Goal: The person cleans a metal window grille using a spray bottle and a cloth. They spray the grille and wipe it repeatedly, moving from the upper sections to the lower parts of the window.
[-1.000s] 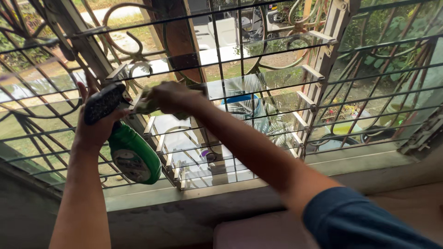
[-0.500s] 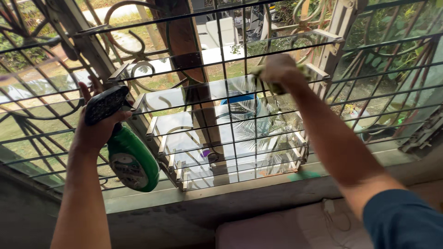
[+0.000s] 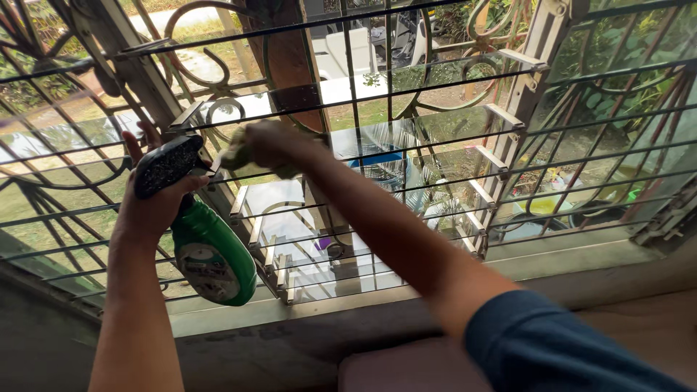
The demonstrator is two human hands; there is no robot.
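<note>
So the left hand (image 3: 156,207) has its grip wrapped tight around the neck of a green spray bottle (image 3: 210,254), fingers curled just under the black trigger head (image 3: 165,165); the bottle hangs down at a tilt from the hand, fat green body with a round pale label facing the camera, bottom end just above the window sill (image 3: 552,258); the nozzle points right, toward the other hand. The right hand (image 3: 272,145) is closed on a bunched-up yellowish cloth (image 3: 243,161), pressed against one of the glass slats (image 3: 290,207) in the middle of the window; the cloth sits just beside the nozzle, can't tell if they're actually touching. The right forearm runs down to the lower right, ending in a dark blue sleeve (image 3: 566,348).

Both hands are up against the black metal window bars (image 3: 595,120), thin horizontal and vertical rods with some curly scrollwork behind them; the slats sit in pale metal holders and are tilted open, reflecting sky and trees; a brown wooden post (image 3: 287,54) stands upright behind the glass. Outside there's grass and green plants, blurry through the bars; below the sill it's a rough grey wall (image 3: 43,341).
</note>
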